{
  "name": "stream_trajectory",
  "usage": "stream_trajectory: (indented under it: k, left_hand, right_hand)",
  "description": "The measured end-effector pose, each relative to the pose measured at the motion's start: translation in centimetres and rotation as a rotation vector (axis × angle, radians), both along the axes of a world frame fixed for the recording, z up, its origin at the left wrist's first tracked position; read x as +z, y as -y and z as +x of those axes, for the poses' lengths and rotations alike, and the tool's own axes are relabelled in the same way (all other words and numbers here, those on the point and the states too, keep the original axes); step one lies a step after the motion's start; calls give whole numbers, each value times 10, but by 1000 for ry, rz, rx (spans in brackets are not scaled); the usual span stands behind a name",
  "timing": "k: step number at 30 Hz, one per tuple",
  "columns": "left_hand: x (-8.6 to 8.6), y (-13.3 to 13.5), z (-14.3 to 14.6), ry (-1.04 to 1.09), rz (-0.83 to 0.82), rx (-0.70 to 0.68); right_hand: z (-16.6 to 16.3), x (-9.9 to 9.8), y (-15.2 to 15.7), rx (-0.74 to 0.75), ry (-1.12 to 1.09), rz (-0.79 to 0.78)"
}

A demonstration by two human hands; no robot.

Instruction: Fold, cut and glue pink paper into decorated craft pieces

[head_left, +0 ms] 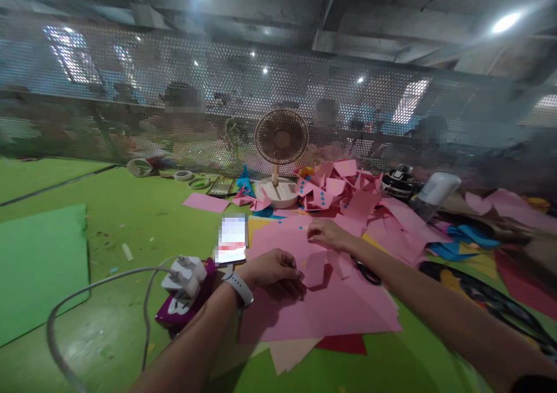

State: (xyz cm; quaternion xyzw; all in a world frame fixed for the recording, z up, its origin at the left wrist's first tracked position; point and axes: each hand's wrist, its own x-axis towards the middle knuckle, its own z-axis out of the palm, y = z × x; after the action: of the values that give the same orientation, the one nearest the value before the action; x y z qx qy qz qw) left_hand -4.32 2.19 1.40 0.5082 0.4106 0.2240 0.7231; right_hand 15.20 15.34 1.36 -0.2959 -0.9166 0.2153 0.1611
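My left hand, with a white watch band on the wrist, has its fingers curled together at the left edge of a small folded pink paper. That piece stands partly raised on a stack of flat pink sheets. Farther back, my right hand is bent low over the sheets, its fingers drawn together; what they hold, if anything, is hidden. Small blue dots lie on the pink paper just left of it. Black scissor handles show beneath my right forearm.
A phone and a purple power strip with white plugs stand left of the paper. Behind are a small fan and a heap of folded pink pieces. Tape rolls lie back left; a green sheet covers the far left.
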Motion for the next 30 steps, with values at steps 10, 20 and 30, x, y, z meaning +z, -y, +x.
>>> stream_trajectory:
  k: [10,20,30]
  left_hand:
    - [8,0,-4,-202,39,111]
    - [24,2,-7,-580,464,330]
    - [32,4,7,-24,561,228]
  right_hand:
    - [0,-2,-2,-117,-97,-119]
    - [11,30,30,-164,-372,-476]
    - [-3,47,70,-85,-494,-938]
